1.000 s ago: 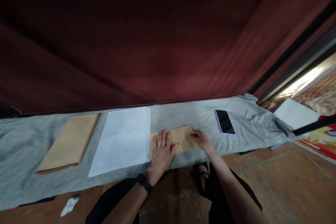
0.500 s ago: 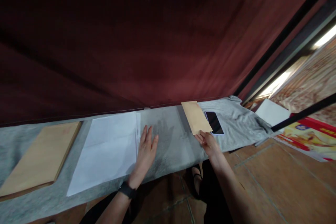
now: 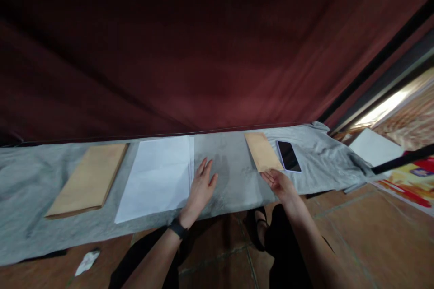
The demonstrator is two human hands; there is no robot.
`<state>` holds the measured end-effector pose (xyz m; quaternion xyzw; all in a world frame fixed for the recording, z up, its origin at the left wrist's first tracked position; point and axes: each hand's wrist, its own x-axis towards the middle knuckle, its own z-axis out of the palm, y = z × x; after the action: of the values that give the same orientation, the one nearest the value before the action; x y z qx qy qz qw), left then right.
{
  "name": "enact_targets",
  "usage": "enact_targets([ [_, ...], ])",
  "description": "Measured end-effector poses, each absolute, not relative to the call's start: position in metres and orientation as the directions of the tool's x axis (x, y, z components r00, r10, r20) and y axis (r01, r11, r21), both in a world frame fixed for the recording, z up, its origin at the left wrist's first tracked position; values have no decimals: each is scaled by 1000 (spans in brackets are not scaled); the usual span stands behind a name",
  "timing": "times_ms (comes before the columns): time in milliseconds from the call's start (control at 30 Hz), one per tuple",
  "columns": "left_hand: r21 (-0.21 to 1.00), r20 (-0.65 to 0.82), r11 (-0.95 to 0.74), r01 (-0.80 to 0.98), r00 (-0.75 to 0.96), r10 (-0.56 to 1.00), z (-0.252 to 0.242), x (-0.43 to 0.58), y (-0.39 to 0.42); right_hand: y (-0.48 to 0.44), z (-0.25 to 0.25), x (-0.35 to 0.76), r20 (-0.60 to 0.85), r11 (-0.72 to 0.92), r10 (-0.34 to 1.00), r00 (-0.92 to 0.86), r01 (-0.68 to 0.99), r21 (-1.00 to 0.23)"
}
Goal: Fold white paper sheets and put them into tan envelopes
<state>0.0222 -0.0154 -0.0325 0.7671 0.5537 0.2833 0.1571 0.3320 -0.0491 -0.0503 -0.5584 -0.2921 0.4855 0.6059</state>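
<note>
My right hand [image 3: 277, 182] grips the near edge of a small tan paper envelope [image 3: 263, 151], its fingers partly under that edge. The envelope lies low over the grey cloth, and I cannot tell whether its far end touches. Just right of it is a dark-screened phone [image 3: 289, 156] with a pale purple edge. My left hand [image 3: 202, 187] is open, fingers stretched out, holding nothing. It is close to the right edge of a stack of white paper sheets [image 3: 156, 176]. Farther left lies a stack of larger tan envelopes [image 3: 90, 178].
Grey cloth [image 3: 230, 189] covers the long, narrow surface, with a dark red curtain [image 3: 217, 76] rising behind it. A dark pole [image 3: 403, 161] crosses on the right, near a colourful printed box [image 3: 412, 189]. A crumpled white scrap [image 3: 87, 262] lies on the tiled floor.
The view has shifted, so the things on the cloth appear farther right. The small envelope seems lower and closer to the cloth, still in my right hand. My left hand stays open.
</note>
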Motion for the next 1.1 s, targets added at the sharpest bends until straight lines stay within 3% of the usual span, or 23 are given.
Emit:
enact_targets([
  [100, 414, 214, -281, 866, 207, 955, -28, 14, -24, -60, -40, 340, -450, -272, 831, 326, -468, -841],
  [233, 272, 120, -98, 957, 68, 990, -15, -12, -32, -72, -29, 340, -584, -496, 790, 188, -364, -788],
  [367, 251, -2, 259, 933, -267, 964, 2, -64, -23, -71, -26, 302, -505, -464, 847, 163, -237, -854],
  [533, 267, -78, 543, 796, -544, 836, 10, -126, -11, -65, -23, 218, -422, -447, 894, -148, -246, -860],
  [633, 222, -120, 569, 792, -557, 822, 11, -143, -14, -62, -20, 171, -391, -443, 890, -233, -244, -863],
  [867, 127, -32, 533, 836, -534, 845, 17, -145, -21, -42, -36, 105, -352, -398, 899, -262, -151, -905],
  [1100, 153, 47, 531, 834, -542, 839, 18, -160, -25, -33, -44, 93, -391, -422, 885, -253, -81, -903],
])
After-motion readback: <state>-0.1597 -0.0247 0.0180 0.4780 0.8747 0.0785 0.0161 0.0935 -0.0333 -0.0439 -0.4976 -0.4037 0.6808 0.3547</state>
